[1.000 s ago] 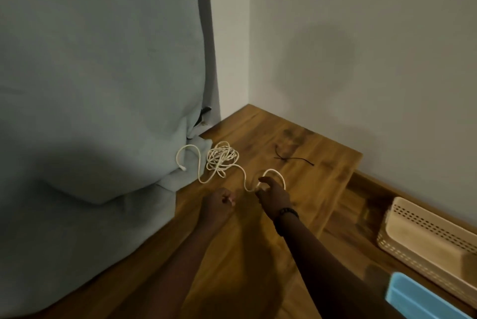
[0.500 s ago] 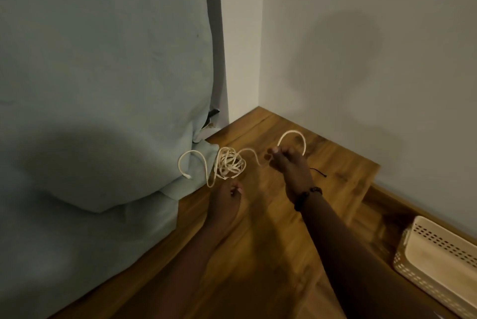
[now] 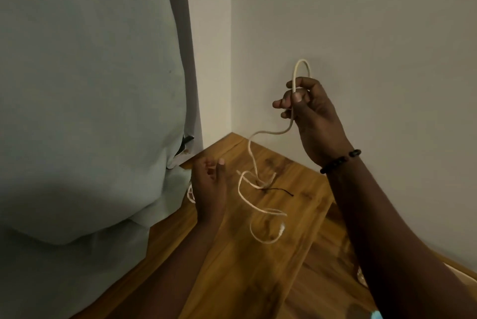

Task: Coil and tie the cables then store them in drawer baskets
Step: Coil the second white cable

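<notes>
My right hand (image 3: 311, 117) is raised in front of the wall and pinches a white cable (image 3: 251, 156) between thumb and fingers. A small loop of it stands above the fingers. From the hand the cable hangs down in loose curls, and its plug end (image 3: 281, 228) dangles over the wooden table (image 3: 247, 267). My left hand (image 3: 209, 187) is lower and to the left, beside the hanging cable, with fingers loosely curled and nothing in it. A thin black tie (image 3: 280, 191) lies on the table under the cable.
A large grey-blue cushion (image 3: 85, 112) fills the left side and overhangs the table's left edge. Grey walls meet in a corner behind the table. A sliver of the beige basket (image 3: 462, 271) shows at the lower right, past my right forearm.
My right hand has lifted the cable high off the table, and the heap has unravelled into hanging curls. The left hand has moved slightly up. The view has shifted left.
</notes>
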